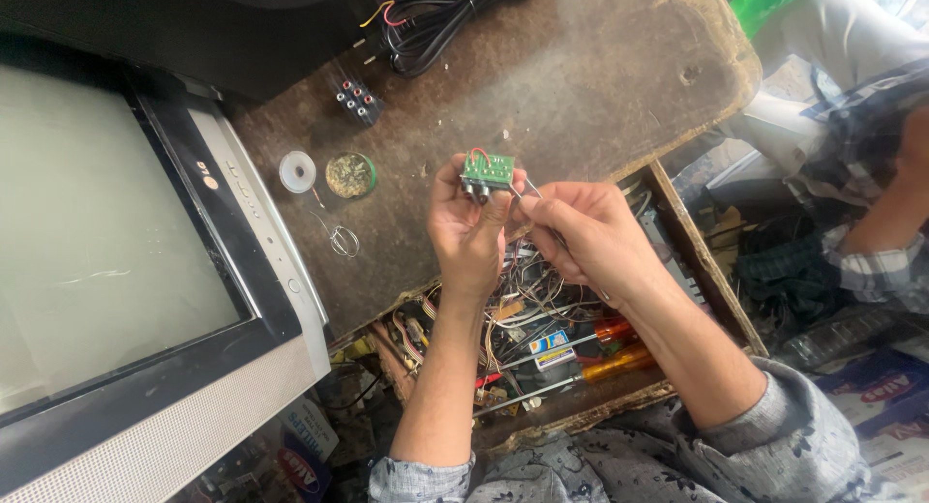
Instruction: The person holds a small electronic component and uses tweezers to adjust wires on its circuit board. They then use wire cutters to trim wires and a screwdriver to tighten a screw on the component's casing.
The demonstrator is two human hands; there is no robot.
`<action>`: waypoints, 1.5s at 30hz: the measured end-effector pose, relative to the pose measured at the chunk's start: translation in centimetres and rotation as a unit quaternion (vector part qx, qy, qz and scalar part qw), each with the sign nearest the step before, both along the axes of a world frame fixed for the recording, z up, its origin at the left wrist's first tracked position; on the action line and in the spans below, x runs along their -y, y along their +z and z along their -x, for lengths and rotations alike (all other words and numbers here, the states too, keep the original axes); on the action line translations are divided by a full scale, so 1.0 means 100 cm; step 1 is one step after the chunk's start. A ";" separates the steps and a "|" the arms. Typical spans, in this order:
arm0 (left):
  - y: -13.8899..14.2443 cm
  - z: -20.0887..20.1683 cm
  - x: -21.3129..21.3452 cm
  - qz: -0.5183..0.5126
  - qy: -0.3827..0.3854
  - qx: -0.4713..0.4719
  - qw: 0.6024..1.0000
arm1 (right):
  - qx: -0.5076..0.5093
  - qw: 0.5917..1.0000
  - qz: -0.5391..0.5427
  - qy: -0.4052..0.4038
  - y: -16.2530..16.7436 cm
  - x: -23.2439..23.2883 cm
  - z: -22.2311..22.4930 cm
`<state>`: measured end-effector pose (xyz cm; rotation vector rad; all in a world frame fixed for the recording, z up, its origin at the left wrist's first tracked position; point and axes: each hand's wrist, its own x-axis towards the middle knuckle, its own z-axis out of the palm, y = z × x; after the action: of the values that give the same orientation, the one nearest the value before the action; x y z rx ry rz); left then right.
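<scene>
Above the worn workbench (600, 87), both hands raised: left (471, 234) pinching a green circuit board (487, 171), right (581, 234) gripping tweezers (527, 187).

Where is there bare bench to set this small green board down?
Bare brown benchtop lies right of the black cable coil and above the hands. Another patch sits between the television and the left hand. The open drawer is crowded with wires and screwdrivers.

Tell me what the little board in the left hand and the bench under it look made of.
Small green circuit board: likely glossy resin laminate carrying silvery metal jacks. Workbench top: probably wood, matte brown, worn, with chipped edges.
</scene>
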<state>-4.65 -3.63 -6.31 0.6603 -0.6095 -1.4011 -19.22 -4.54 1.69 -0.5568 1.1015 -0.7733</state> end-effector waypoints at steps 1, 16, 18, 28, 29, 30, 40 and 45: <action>-0.001 0.000 0.000 0.001 0.003 -0.003 1.000 | -0.001 1.000 0.000 -0.006 0.000 0.000 -0.002; -0.023 0.005 -0.005 0.037 0.092 0.071 0.993 | -0.137 0.989 0.061 0.017 0.004 -0.001 -0.002; -0.023 0.007 -0.008 0.026 0.101 0.102 0.989 | -0.149 0.987 0.062 0.021 0.003 -0.003 0.002; 0.037 0.009 -0.034 0.100 0.090 0.159 0.978 | -0.305 0.929 0.186 -0.093 0.042 0.029 0.037; 0.042 0.007 -0.033 0.070 0.073 0.121 0.987 | -0.290 0.928 0.223 -0.072 0.042 0.028 0.040; 0.047 0.005 -0.035 0.025 0.054 0.079 0.995 | -0.279 0.928 0.244 -0.047 0.041 0.021 0.043; 0.042 0.004 -0.016 0.011 -0.011 -0.071 0.997 | -0.323 0.902 0.284 0.047 0.047 -0.017 0.019; 0.045 0.003 -0.015 -0.005 -0.028 -0.089 0.996 | -0.335 0.904 0.256 0.068 0.057 -0.015 0.011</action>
<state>-4.93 -2.12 -1.84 0.5236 -0.4833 -1.4973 -20.30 -3.02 7.36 -1.4086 1.4670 -0.7671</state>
